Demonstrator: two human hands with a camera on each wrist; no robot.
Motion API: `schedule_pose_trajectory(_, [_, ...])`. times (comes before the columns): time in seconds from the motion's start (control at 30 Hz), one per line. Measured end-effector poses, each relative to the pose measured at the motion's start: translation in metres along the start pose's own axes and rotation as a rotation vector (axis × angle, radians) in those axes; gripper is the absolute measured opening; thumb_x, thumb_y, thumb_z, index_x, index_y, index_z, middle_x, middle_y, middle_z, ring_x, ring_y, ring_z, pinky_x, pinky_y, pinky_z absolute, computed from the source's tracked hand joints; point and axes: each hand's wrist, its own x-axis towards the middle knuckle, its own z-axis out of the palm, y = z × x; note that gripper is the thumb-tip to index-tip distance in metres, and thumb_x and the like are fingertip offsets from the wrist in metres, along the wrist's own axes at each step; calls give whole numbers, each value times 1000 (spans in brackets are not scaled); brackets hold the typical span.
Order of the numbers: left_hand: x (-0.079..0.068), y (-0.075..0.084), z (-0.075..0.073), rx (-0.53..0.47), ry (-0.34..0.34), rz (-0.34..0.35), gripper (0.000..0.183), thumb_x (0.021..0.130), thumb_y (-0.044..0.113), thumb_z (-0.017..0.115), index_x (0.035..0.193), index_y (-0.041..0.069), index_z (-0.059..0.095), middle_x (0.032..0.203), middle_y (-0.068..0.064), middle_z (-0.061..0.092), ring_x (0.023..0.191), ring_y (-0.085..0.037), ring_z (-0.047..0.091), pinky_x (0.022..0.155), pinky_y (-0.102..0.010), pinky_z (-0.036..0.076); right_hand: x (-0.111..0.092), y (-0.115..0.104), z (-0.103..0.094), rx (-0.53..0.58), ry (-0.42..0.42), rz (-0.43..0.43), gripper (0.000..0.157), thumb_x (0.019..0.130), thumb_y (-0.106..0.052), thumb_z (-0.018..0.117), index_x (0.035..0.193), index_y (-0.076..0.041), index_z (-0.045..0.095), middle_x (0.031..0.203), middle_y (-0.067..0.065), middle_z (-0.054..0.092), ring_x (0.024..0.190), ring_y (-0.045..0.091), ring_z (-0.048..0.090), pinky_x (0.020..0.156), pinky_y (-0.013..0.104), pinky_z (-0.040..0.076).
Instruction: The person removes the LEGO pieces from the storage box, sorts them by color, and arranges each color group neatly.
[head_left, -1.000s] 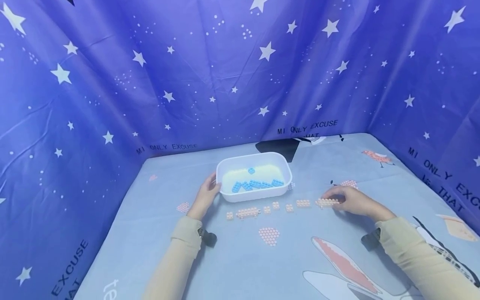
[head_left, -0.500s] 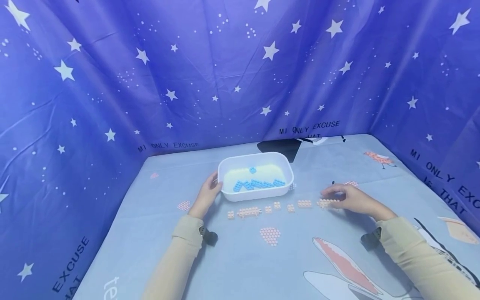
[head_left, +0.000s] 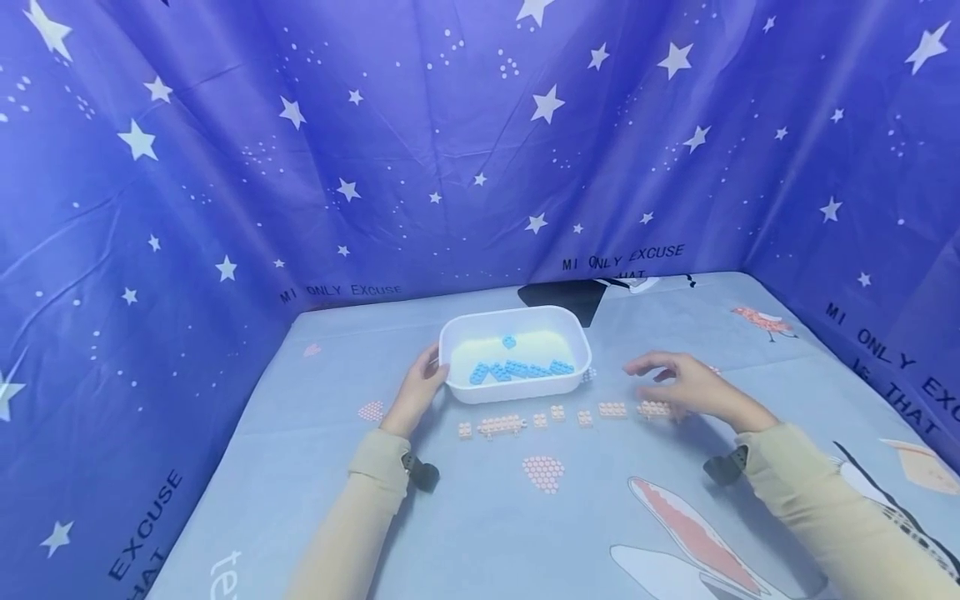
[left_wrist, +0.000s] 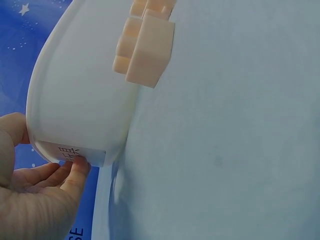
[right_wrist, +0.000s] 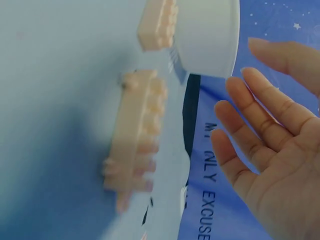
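A white plastic tub (head_left: 525, 391) stands on the cloth with several blue toy bricks (head_left: 517, 368) inside. My left hand (head_left: 417, 390) holds the tub's left end; in the left wrist view, its fingers (left_wrist: 76, 177) press a labelled side and the thumb is by the rim. In front of the tub runs a row of peach bricks, with a longer joined piece (head_left: 502, 426) toward the left. At the row's right end lies another peach brick piece (right_wrist: 132, 135) with small parts sticking out. Just above and behind it is my right hand (head_left: 693, 385), fingers spread, holding nothing.
Smaller peach bricks, such as a wider one (head_left: 612, 410) and a little square one (head_left: 465, 431), lie between and beside the longer pieces. A blue star-patterned curtain (head_left: 420, 150) encloses the back and sides of the cloth-covered table (head_left: 480, 533).
My right hand has let go of the peach brick piece at the right end and lifted slightly up and leftward. The left hand stays on the tub. The view shifts slightly.
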Motion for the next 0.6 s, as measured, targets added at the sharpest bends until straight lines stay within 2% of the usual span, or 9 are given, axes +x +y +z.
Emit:
schedule_pose_trajectory(0.03, [0,0,0,-1,1,-2,58,100,23,52,153,17,29,158,-10,31,143,-34,33,118,-53,26,2,-1,1,7,8,1,36,88,-16,70,121,-3,65,124,17,63,111,39,57,69,37,60])
schedule_pose_trajectory(0.17, [1,-2,0,-2,4,0,57,100,24,52,153,18,30,158,-9,31,143,-33,33,119,-53,26,13,-7,5,2,49,-77,33,89,-11,67,120,-1,64,122,16,66,111,35,59,94,44,53])
schedule_pose_trajectory(0.3, [2,-4,-2,-9,7,8,57,100,23,51,153,17,30,157,-10,31,143,-33,33,119,-53,26,25,-17,10,53,75,-98,35,90,-11,67,122,1,63,120,18,66,110,36,60,96,49,51])
schedule_pose_trajectory(0.6, [4,-5,1,-39,10,21,58,99,20,53,152,15,31,156,-12,33,141,-34,37,117,-51,32,48,-39,25,142,81,-108,39,87,-13,71,123,0,63,120,19,66,108,33,62,96,47,53])
